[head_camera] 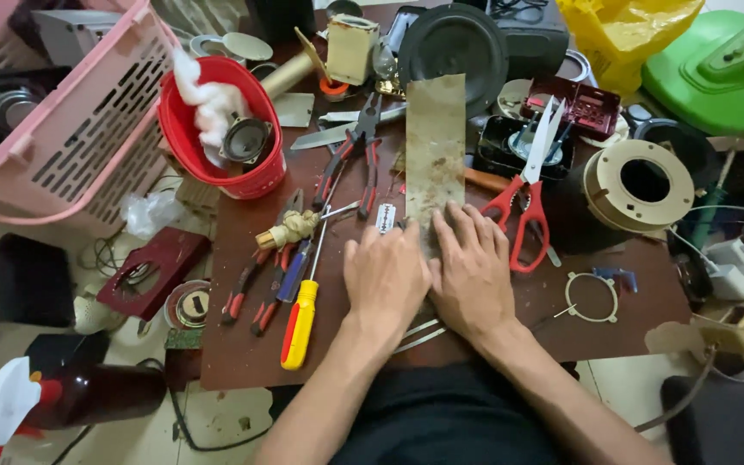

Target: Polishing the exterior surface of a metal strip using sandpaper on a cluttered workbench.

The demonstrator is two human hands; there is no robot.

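A long rusty metal strip (pixel 435 146) lies along the middle of the brown board (pixel 613 331). The left hand (pixel 387 280) and right hand (pixel 473 271) press flat on its near end, fingers spread, gripping nothing. Red scissors (pixel 529 194) lie just right of the strip, red-handled pliers (pixel 352 159) just left, a yellow screwdriver (pixel 300 320) farther left
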